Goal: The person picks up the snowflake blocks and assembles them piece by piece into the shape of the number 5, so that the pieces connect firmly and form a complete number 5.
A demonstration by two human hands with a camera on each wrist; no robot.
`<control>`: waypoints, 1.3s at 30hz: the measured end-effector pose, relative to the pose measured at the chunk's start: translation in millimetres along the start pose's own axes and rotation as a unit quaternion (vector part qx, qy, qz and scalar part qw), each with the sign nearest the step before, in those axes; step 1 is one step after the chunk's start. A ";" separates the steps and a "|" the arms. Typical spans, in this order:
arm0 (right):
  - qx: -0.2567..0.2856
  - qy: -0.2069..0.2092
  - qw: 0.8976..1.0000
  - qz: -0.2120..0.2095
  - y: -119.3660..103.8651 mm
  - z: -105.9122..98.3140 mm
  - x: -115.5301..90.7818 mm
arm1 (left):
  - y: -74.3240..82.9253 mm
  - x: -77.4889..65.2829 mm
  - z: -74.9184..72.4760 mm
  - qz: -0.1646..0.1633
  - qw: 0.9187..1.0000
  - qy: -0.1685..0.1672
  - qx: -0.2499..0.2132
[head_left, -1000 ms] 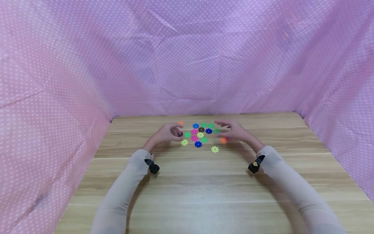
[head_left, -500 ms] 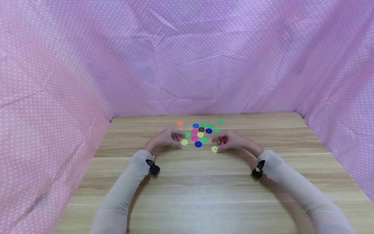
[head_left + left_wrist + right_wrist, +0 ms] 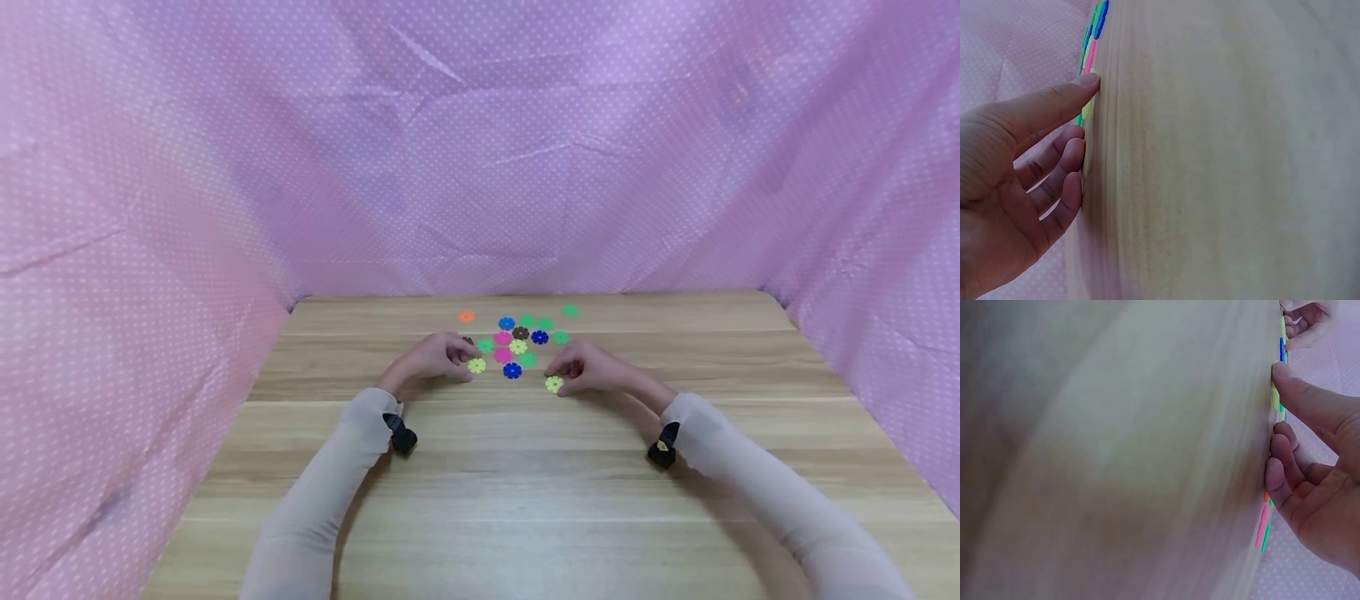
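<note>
Notched flower-shaped discs point(image 3: 518, 347) in green, blue, pink, brown, orange and yellow-green are lying loosely clustered toward the far edge of a wood-grain table point(image 3: 480, 483). A person's left hand point(image 3: 438, 357) is curving thumb and fingers about a left-side yellow-green disc point(image 3: 477, 366); the right hand point(image 3: 596, 367) is doing likewise at a near-right yellow-green disc point(image 3: 553, 384). Whether either hand is actually gripping its disc cannot be told. Polka-dotted cloth point(image 3: 480, 183) is hanging behind.
</note>
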State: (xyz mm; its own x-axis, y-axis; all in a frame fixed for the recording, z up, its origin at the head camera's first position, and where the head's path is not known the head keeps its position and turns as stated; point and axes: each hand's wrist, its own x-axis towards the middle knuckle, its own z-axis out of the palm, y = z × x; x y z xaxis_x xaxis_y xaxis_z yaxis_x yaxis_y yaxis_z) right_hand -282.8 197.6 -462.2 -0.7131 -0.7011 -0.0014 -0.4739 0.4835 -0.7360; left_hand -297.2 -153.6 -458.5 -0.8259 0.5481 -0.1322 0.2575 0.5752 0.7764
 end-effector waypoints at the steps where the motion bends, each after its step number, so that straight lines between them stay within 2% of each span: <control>1: -0.001 0.002 1.000 0.002 -0.4 0.5 -0.4 | 0.3 0.4 0.5 -0.001 1.000 0.001 -0.002; 8: -0.005 0.003 1.000 0.017 -4.1 1.1 -1.6 | 0.5 3.1 3.6 -0.012 1.000 0.011 -0.006; 14: 0.009 0.009 1.000 0.011 -5.0 1.9 -3.9 | -0.3 5.1 4.1 0.002 1.000 0.000 0.011; 24: 0.002 -0.010 1.000 0.023 -10.0 -1.7 -1.6 | 5.0 6.5 1.3 -0.002 1.000 -0.009 -0.026; 32: -0.005 -0.019 0.999 0.029 -14.6 -3.3 1.8 | 5.6 10.5 -0.2 0.000 1.000 0.008 -0.016; 39: 0.003 -0.016 1.000 0.010 -14.5 -4.3 1.4 | 3.2 12.6 1.4 -0.016 0.999 0.026 -0.045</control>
State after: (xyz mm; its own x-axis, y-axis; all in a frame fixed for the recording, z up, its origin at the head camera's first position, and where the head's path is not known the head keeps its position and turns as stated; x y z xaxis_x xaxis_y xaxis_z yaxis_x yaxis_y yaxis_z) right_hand -279.1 191.8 -448.6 -0.7051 -0.7081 -0.0381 -0.4567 0.4945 -0.7395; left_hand -306.1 -143.9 -458.5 -0.8588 0.4963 -0.1271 0.1868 0.5344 0.8243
